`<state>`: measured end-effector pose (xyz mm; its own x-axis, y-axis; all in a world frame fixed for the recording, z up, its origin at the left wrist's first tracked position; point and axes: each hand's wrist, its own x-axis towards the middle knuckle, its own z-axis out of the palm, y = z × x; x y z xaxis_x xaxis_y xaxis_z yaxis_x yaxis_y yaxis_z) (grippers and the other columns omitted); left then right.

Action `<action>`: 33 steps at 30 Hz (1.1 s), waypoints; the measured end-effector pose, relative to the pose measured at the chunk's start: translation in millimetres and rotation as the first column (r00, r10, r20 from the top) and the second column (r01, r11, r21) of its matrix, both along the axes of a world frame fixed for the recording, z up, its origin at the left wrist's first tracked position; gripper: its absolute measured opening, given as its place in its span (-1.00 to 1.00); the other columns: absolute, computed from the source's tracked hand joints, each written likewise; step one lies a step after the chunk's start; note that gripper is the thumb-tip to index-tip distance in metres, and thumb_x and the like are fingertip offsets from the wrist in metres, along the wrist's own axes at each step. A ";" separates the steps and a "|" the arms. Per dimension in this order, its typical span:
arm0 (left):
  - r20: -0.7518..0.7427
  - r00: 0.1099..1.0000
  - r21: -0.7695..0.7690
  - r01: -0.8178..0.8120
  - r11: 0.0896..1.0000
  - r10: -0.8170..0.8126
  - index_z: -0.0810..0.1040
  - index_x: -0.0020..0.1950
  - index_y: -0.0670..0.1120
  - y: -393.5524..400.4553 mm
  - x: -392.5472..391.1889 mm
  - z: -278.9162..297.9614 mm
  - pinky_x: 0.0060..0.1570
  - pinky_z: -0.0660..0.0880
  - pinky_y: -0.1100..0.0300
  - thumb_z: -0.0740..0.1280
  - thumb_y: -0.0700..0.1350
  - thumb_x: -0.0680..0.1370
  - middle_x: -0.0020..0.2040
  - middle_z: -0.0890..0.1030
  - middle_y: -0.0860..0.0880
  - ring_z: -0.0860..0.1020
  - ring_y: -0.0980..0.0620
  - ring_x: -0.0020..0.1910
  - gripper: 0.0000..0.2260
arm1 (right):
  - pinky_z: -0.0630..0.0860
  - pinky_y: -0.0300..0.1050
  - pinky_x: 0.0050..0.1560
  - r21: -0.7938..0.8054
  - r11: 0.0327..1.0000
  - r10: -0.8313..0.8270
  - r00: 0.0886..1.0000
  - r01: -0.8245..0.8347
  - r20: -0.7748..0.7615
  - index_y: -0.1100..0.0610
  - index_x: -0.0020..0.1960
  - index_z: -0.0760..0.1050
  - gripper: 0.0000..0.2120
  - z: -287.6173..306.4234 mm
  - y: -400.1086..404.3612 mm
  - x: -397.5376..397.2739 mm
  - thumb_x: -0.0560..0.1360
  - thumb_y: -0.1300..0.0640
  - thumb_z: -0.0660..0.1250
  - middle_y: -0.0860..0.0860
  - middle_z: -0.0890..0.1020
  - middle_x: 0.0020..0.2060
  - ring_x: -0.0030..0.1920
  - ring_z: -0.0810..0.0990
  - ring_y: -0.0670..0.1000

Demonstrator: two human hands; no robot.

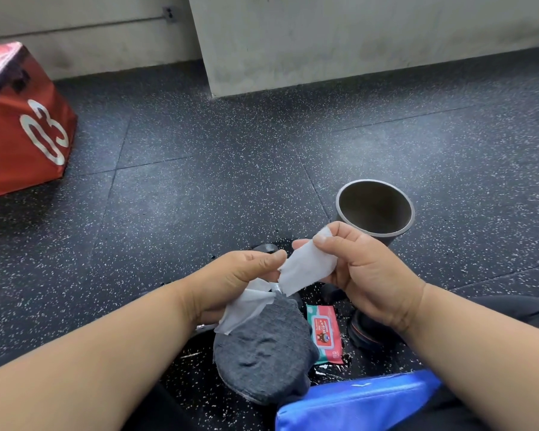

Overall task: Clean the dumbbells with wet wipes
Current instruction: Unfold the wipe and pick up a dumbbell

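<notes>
A white wet wipe (305, 269) is stretched between both hands above the floor. My right hand (364, 275) pinches its upper end between thumb and fingers. My left hand (237, 281) grips the lower part, and a crumpled length of wipe (243, 309) hangs from that palm. The red and green wet-wipe pack (324, 334) lies flat on the floor below my hands. A dark dumbbell (367, 331) lies on the floor under my right wrist, mostly hidden. Another dark rounded piece (266, 247) shows just behind my left fingers.
A grey sock-covered foot (262, 346) lies beneath my hands. A dark round bin (375, 209) stands open behind my right hand. A red box marked 03 (22, 126) sits far left. A blue pouch (358, 402) is at the bottom. A grey concrete wall (355, 42) rises behind.
</notes>
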<state>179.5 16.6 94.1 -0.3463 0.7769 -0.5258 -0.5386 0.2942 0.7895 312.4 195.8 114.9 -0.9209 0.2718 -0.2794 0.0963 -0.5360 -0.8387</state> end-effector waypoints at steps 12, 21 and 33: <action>-0.089 0.969 0.102 -0.222 0.970 0.232 0.56 -0.11 -0.06 4.3 -0.8 -3.2 -0.11 0.53 0.05 0.53 -0.09 0.52 -0.07 0.63 -0.21 0.62 -0.08 -0.20 -0.83 | 0.63 -0.16 -0.32 0.041 0.997 -0.066 0.995 0.063 0.081 0.09 -0.10 0.47 -0.81 -9.0 6.5 -5.2 0.63 0.31 0.29 0.08 0.65 -0.21 -0.25 0.66 0.01; -0.252 0.949 0.006 -0.197 0.980 0.192 0.60 -0.02 -0.12 4.6 0.4 -6.5 -0.17 0.56 0.13 0.50 -0.04 0.58 -0.07 0.68 -0.15 0.57 -0.01 -0.20 -0.82 | 0.52 -0.15 -0.38 0.115 0.991 -0.089 0.971 0.065 0.223 0.05 -0.18 0.46 -0.77 -35.8 14.8 -12.5 0.62 0.21 0.40 0.00 0.58 -0.33 -0.37 0.55 -0.04; -0.364 0.896 -0.085 -0.303 0.949 0.254 0.66 0.06 -0.12 3.5 -14.4 -3.7 0.43 0.37 0.03 0.49 0.05 0.59 0.02 0.79 -0.07 0.66 0.09 0.18 -0.76 | 0.26 -0.22 -0.44 0.388 0.922 -0.255 0.737 -0.011 0.626 0.14 -0.14 0.42 -0.87 -166.2 84.4 -10.6 0.57 0.28 0.25 0.09 0.42 -0.33 -0.47 0.38 0.00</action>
